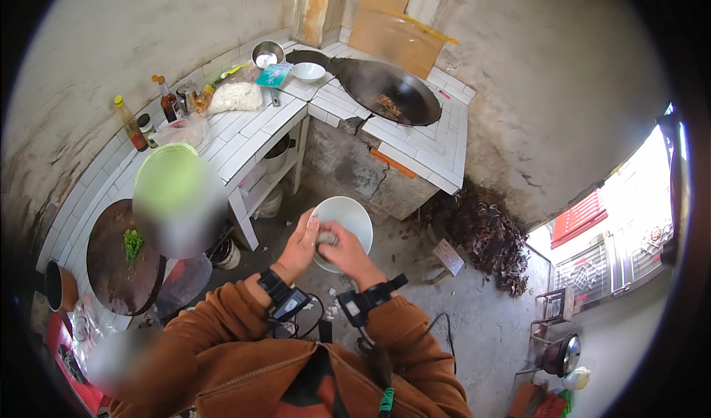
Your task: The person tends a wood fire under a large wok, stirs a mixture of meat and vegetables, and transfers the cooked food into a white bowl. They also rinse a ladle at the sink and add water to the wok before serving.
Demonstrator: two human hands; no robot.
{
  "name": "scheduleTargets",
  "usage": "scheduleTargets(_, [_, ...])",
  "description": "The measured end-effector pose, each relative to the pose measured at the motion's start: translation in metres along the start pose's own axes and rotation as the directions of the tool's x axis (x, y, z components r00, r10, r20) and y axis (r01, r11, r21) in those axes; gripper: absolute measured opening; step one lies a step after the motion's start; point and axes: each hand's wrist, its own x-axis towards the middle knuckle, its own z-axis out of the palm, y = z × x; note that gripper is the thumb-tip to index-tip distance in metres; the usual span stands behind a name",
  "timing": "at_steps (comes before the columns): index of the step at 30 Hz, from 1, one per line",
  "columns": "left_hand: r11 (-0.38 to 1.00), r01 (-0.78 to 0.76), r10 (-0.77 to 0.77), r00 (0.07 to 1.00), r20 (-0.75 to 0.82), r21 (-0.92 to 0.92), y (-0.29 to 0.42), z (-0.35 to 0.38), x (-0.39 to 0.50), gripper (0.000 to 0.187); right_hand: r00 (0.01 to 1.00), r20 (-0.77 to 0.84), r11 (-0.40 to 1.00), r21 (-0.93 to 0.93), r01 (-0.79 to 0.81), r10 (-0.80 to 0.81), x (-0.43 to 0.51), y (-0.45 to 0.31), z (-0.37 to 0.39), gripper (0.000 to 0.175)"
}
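A white bowl (347, 218) is held in front of me, above the floor. My left hand (300, 248) is at the bowl's left rim, its fingers around the rim. My right hand (347, 251) reaches over the bowl, its fingers on a small greyish item (328, 238) that I cannot identify, beside my left fingers. Ahead, a large black wok (411, 93) is set in the tiled stove, with brown food (387, 107) in it and steam rising. Chopped greens (133, 244) lie on a round wooden chopping board (111, 279) at the left.
The tiled counter (233, 140) holds a green basket (166, 162), a sauce bottle (168, 101), a bag of white stuff (236, 96), a small white bowl (309, 72) and a metal bowl (268, 51). A small stool (447, 257) stands near dry leaves (494, 240) on the floor.
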Motion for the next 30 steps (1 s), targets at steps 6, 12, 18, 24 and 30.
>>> scheduleTargets(6, [0.989,0.061,-0.084,0.98,0.178,0.133,0.01,-0.028,0.041,0.047,0.863,0.503,0.703,-0.595,0.389,-0.051,-0.005,0.016,-0.066,0.016])
scheduleTargets(12, [0.857,0.514,-0.5,0.819,0.282,0.024,0.006,-0.045,0.073,0.047,0.962,-0.111,0.579,-0.813,0.057,-0.25,-0.002,-0.007,-0.147,0.018])
scheduleTargets(18, [0.849,0.525,-0.502,0.759,0.415,0.068,0.012,0.034,0.079,0.045,0.803,0.218,0.418,-0.762,0.495,-0.554,0.023,0.0,-0.134,0.013])
scheduleTargets(24, [0.947,0.268,-0.271,0.962,-0.008,0.177,-0.006,0.1,0.077,0.046,0.976,-0.056,0.584,-0.808,0.079,-0.21,-0.026,0.058,-0.149,0.025])
scheduleTargets(30, [0.927,0.03,0.046,0.98,-0.193,0.373,-0.04,0.155,0.077,0.045,0.948,0.004,0.941,0.12,-0.316,0.318,-0.04,0.062,-0.162,0.027])
